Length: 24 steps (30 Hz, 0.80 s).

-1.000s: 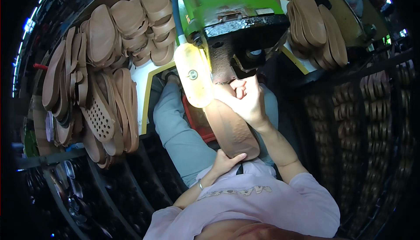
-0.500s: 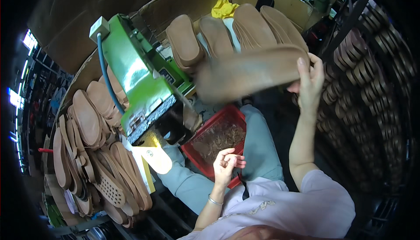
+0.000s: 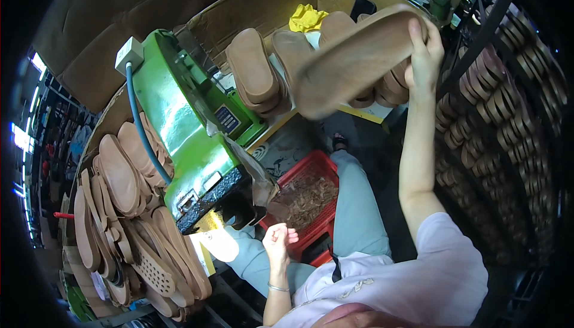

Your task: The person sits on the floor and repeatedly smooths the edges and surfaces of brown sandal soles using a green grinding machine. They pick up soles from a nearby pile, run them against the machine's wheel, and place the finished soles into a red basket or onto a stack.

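A long brown shoe sole (image 3: 353,65) is raised over the far stacks, gripped at its right end by my right hand (image 3: 426,59). The thumb lies along the upper face, and the sole tilts down to the left. My left hand (image 3: 278,244) hovers above my lap with curled fingers, and nothing shows in it. Just left of it is the black head (image 3: 224,199) of a green machine (image 3: 179,113). Behind the raised sole stand stacks of similar brown soles (image 3: 252,59), partly covered by it.
More soles (image 3: 122,172) are piled left of the machine, some with holes. Between my legs sits a red crate (image 3: 299,175) holding brown scraps. A yellow cloth (image 3: 306,18) and a phone (image 3: 362,8) lie at the back by cardboard walls. Racks of soles (image 3: 508,107) line the right.
My right hand has lifted the sole up and away, tilting it more steeply. My left hand has shifted left and downward, its fingers still curled.
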Motion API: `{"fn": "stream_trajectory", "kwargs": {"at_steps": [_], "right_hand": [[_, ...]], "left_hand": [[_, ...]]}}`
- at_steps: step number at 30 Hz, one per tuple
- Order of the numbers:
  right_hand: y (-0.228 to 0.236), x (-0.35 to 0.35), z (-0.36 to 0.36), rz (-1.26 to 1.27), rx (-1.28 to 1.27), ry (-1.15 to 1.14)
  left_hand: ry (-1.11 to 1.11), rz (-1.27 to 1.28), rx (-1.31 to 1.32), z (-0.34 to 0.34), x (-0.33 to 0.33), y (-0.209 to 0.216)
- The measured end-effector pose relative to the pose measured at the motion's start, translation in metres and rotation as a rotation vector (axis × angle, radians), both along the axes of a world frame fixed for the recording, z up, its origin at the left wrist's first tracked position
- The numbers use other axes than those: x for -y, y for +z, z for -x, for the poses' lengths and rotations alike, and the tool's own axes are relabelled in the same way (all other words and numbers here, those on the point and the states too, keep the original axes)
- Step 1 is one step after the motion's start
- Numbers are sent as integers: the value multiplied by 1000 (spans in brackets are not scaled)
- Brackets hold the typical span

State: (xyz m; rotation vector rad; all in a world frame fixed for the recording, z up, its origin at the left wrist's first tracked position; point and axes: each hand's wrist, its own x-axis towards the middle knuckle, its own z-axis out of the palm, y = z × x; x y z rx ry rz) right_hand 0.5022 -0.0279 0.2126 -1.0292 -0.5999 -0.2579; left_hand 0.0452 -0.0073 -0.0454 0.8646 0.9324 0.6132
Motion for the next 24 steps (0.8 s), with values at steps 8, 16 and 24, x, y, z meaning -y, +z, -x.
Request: {"fn": "stream_trajectory", "kwargs": {"at_steps": [8, 16, 24], "right_hand": [[-24, -210, -101, 768, 184, 53], [-83, -286, -83, 1452, 337, 93], [-36, -174, -9, 1598, 613, 105]], "left_hand": [[8, 108, 52, -13, -5, -2], [207, 42, 16, 3, -31, 24], [626, -316, 281, 36, -140, 126]]}}
